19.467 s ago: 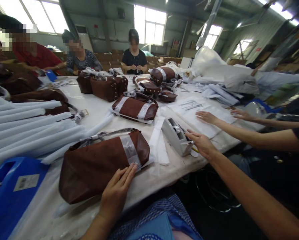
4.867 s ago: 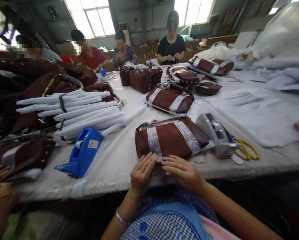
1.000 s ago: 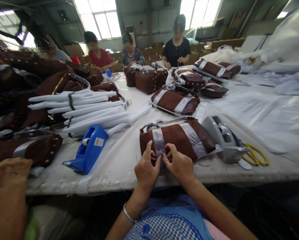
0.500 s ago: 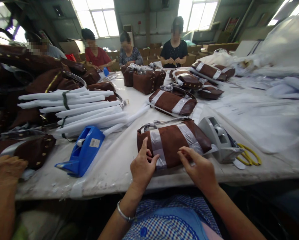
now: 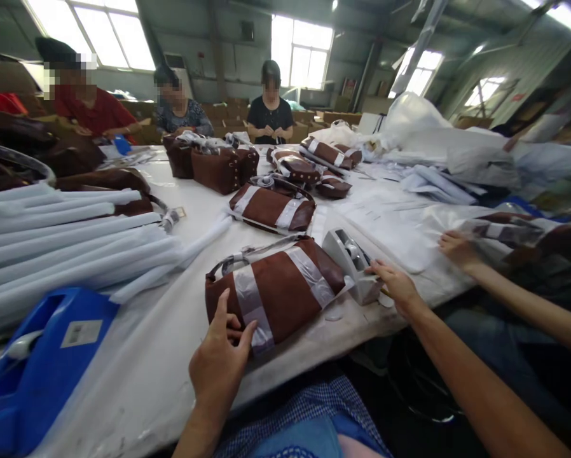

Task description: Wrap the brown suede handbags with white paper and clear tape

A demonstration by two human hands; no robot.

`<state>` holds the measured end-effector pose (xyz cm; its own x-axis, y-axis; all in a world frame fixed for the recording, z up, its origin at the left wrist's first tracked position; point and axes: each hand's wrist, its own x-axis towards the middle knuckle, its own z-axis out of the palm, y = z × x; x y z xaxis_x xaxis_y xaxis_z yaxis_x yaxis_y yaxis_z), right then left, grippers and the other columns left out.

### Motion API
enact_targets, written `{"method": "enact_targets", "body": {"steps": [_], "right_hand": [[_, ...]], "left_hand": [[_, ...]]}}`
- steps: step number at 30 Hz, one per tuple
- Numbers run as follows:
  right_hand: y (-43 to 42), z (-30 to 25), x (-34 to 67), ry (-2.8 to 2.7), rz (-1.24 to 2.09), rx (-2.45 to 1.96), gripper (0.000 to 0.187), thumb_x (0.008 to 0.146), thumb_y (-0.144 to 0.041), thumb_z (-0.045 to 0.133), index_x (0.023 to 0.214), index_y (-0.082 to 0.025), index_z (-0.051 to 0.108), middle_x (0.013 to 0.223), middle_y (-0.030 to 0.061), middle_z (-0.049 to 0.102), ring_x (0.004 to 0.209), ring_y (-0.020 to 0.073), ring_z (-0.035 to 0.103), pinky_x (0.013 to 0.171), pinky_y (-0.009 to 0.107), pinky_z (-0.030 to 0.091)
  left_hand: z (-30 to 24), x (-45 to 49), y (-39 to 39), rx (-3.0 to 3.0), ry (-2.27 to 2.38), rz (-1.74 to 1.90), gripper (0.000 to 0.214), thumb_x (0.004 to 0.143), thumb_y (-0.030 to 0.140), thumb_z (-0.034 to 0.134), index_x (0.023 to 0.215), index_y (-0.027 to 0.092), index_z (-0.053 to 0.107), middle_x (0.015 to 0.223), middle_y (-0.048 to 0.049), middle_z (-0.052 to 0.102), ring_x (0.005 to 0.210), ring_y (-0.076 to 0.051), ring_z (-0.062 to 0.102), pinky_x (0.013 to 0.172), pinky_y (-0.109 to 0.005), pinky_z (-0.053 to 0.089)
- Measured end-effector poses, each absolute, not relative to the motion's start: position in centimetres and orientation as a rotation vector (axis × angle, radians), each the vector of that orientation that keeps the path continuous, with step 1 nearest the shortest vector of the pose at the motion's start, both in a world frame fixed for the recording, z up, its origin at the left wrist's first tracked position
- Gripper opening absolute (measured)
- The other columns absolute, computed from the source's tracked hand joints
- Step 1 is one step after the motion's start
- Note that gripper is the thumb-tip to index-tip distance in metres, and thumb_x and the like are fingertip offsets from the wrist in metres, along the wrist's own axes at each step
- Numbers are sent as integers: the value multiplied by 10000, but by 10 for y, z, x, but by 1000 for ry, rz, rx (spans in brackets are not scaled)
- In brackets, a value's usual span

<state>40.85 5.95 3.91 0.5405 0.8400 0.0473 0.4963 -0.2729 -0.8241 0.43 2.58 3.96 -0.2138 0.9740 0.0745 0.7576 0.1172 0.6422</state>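
A brown handbag lies in front of me, with pale bands of wrapping around it and a wrapped strap along its far side. My left hand rests at its near left end, index finger and thumb apart, beside the left band. At the bag's right stands a grey tape dispenser. My right hand is at the dispenser's right side with its fingers pinched together. What they hold, if anything, I cannot make out. A bit of yellow scissor handle shows beneath the fingers; the rest is hidden.
A blue tape dispenser and a pile of white paper rolls lie on the left. More brown bags stand farther back. At right, a co-worker's hand touches clear plastic. Several people work across the table.
My right hand has moved from the bag's near edge rightward to the grey dispenser. My left hand stays by the bag's left end. The view has turned right.
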Motion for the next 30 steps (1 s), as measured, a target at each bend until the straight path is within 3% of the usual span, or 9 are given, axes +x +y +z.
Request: {"method": "enact_targets", "body": {"steps": [3,5,10,15,21,24,26,30], "right_hand": [[61,43,400,-845,778,-1755,494,640,-630,757,831,-176,797,1328,112,650,1163,317,619,846,362,541],[59,52,393,-788,777,-1653,454,568,-561,844,812,-182,794,1381,106,614,1149,307,633,824,347,559],[35,82,372,-792,512,-1404,309,629,-438,883,811,-206,793,1383,85,615,1208,266,616,1010,363,525],[-10,82,364,-630,748,-1437,356,655,-454,878,874,-185,798,1054,92,756,895,201,721,828,314,616],[-28,32,380,-548,867,-1529,444,607,-491,891,883,-159,791,784,52,744,592,120,649,592,227,581],[-27,9,398,-771,623,-1783,502,672,-576,808,919,-140,791,756,77,754,561,157,639,554,276,562],[-32,4,411,-1017,390,-1923,462,768,-575,724,952,-156,791,779,87,768,618,205,679,626,332,582],[-48,29,423,-1730,49,-1764,274,950,-369,562,1062,-225,767,985,70,775,868,219,730,834,347,578]], "left_hand": [[42,5,26,1669,2045,782,787,851,453,705,1514,419,284,888,90,722,674,-120,689,582,-223,430],[41,5,26,1663,2048,774,786,853,463,697,1516,426,276,895,88,723,686,-128,691,590,-229,438],[41,6,25,1665,2057,754,759,861,486,673,1514,405,297,932,61,731,727,-151,702,601,-238,452],[41,6,25,1700,2078,763,772,851,514,665,1516,386,294,938,51,733,709,-157,700,592,-243,450],[40,3,28,1695,2047,745,803,844,530,667,1520,417,248,916,79,713,716,-154,703,611,-246,471],[43,4,28,1675,2041,755,795,838,529,674,1510,428,262,900,85,705,696,-144,699,623,-245,477],[46,4,28,1663,2032,748,797,832,529,680,1506,433,265,897,88,700,687,-138,696,606,-239,470],[46,4,30,1649,2002,779,810,817,509,701,1502,429,277,879,93,683,695,-129,692,599,-228,468]]}}
